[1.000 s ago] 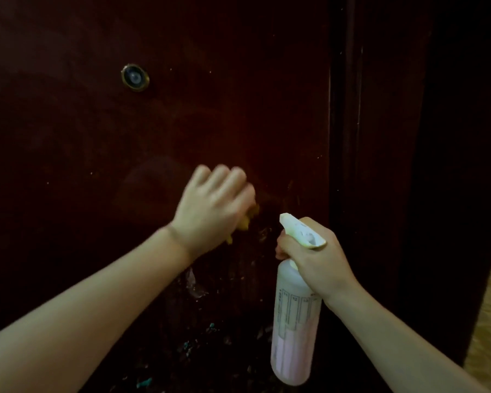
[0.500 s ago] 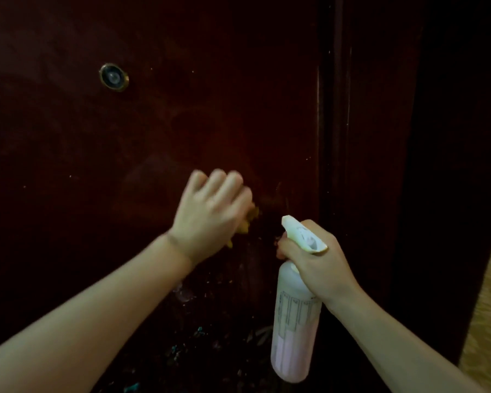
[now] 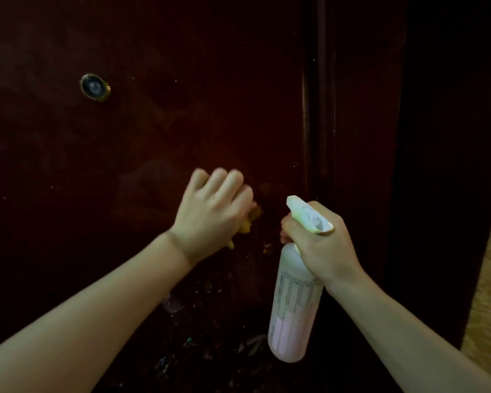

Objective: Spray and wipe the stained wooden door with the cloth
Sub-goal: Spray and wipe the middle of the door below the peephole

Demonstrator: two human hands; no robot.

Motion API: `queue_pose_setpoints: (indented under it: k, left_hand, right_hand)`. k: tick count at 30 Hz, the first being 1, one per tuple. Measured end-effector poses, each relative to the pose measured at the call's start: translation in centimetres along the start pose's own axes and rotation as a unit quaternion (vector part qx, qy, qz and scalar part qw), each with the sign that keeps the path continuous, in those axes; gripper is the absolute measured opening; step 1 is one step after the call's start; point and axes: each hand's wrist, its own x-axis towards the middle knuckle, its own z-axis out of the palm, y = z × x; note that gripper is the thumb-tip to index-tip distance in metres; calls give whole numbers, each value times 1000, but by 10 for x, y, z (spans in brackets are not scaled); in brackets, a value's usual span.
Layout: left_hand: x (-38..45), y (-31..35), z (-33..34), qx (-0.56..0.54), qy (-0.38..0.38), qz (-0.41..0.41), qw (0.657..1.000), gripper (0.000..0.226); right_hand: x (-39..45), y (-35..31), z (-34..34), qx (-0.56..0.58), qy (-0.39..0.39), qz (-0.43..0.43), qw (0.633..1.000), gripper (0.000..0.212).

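Your left hand (image 3: 213,205) has its fingers curled over the yellow cloth (image 3: 245,224), bunched under the palm against the dark glossy door (image 3: 182,109). Rub small circles and work down: crusty flecks sit below your knuckles. Your right hand (image 3: 321,242) grips the frosted plastic spray bottle (image 3: 292,316) by its neck.

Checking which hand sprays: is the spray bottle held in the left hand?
No, the spray bottle is gripped by the right hand, while the left hand presses the yellow cloth on the door.
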Motion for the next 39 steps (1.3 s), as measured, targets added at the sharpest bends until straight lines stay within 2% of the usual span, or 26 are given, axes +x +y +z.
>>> queue_pose_setpoints:
  k: [3,6,9,14,18,21,26,31,34,36,39]
  left_hand:
    - [18,-1,6,18,26,-41,999,23]
    - [11,11,13,9,24,-7,1000,21]
    - [12,12,15,1,23,8,1000,21]
    - [25,13,18,3,30,6,1000,21]
    - [46,9,22,4,39,-19,999,20]
    - [70,4,25,16,43,-47,998,19]
    - [94,18,33,18,44,-106,993,15]
    - [42,75,40,-84,-19,42,995,5]
    - [30,76,38,-86,-63,62,992,10]
    - [44,63,35,-69,-50,39,996,12]
    - [82,42,34,-39,5,-44,998,15]
  right_hand:
    - [4,0,-5,0,15,10,1000,23]
    - [7,-1,-11,16,28,24,999,19]
    - [9,-5,-14,20,41,0,999,10]
    - [16,-12,-14,0,50,-46,998,20]
    - [19,-10,-18,6,50,-17,999,22]
    - [19,-5,-21,21,46,-4,999,15]
    - [12,7,-26,-12,43,-2,999,14]
    - [8,21,-34,0,37,64,997,13]
    - [7,27,-41,-5,35,82,996,14]
    - [8,29,-43,-10,39,77,996,14]
    - [9,30,-44,-4,51,72,996,13]
